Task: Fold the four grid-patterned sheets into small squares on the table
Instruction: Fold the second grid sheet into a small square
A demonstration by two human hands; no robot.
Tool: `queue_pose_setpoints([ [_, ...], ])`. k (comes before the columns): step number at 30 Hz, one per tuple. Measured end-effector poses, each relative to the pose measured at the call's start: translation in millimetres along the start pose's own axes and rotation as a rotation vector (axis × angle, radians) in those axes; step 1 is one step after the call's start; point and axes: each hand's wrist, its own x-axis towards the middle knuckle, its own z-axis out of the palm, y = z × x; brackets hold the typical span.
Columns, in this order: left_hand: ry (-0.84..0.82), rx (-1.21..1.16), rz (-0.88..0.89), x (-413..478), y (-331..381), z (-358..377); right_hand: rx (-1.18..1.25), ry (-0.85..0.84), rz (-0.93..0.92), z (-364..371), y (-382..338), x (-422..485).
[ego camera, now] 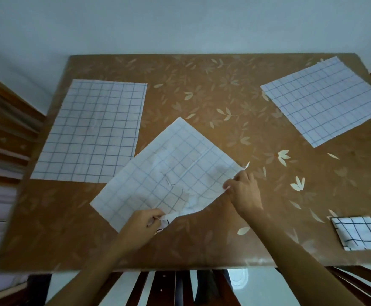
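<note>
1. Position. The centre sheet (171, 171) lies diagonally on the surface (204, 85), directly in front of me. Its upper-left edge meets the near right corner of the left sheet (87, 131), which lies flat. The far-right sheet (321, 100) lies flat and well apart. One folded square (358, 235) sits at the near right edge of the surface, so I judge one sheet done and three outstanding.

2. Grip state. My left hand (143, 221) pinches the near corner of the centre sheet, fingers (155, 214) curled against the thumb, with a little of the material lifted. My right hand (244, 191) pinches the right corner in the same way. Neither hand holds anything else.

3. Handling properties (judged). The sheet appears thin, light and limp. It shows old crease lines and a rumpled patch near the near edge, so it will not hold its shape under its own stiffness. I cannot tell whether it is cloth or soft paper. The glossy surface probably offers little friction, so the sheet may slide when pulled.

4. Where to hold. Take hold at the corners, two at a time, and keep light tension between them. Use the printed grid lines to align the edges. Press each fold flat with straight fingers before releasing, since a limp sheet tends to spring or drift open.
</note>
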Motion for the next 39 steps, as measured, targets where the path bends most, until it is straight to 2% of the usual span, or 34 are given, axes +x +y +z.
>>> queue_pose_setpoints([
  [3,0.019,0.06,-0.03,-8.4,-18.8,-17.6,-0.128,0.052,-0.191,-4.7,1.5,-4.7],
  [6,0.042,0.055,-0.085,-14.8,-26.0,-30.3,-0.153,-0.164,-0.371,-17.6,11.7,-13.4],
  [10,0.036,0.036,-0.093,-21.1,-31.6,-40.5,-0.094,-0.471,-0.267,-44.6,18.5,-33.9],
  [15,-0.053,-0.056,-0.108,-28.5,-26.7,-52.2,-0.104,-0.631,-0.127,-66.8,17.9,-56.9],
  [18,-0.029,-0.075,-0.101,-32.4,-27.5,-56.6,-0.099,-0.612,-0.126,-76.9,13.7,-51.9],
  [24,0.126,-0.049,-0.141,-16.3,-35.5,-54.6,0.001,-0.379,-0.177,-71.0,12.6,-11.7],
  [29,0.189,0.093,-0.124,14.8,-35.6,-48.3,-0.016,-0.398,-0.138,-57.8,12.5,2.1],
  [33,0.291,0.247,-0.099,44.8,-31.3,-45.7,-0.038,-0.34,-0.055,-40.6,22.3,9.4],
  [39,0.323,0.399,-0.069,92.3,-19.8,-34.4,-0.022,-0.342,0.03,-12.8,32.3,13.7],
])
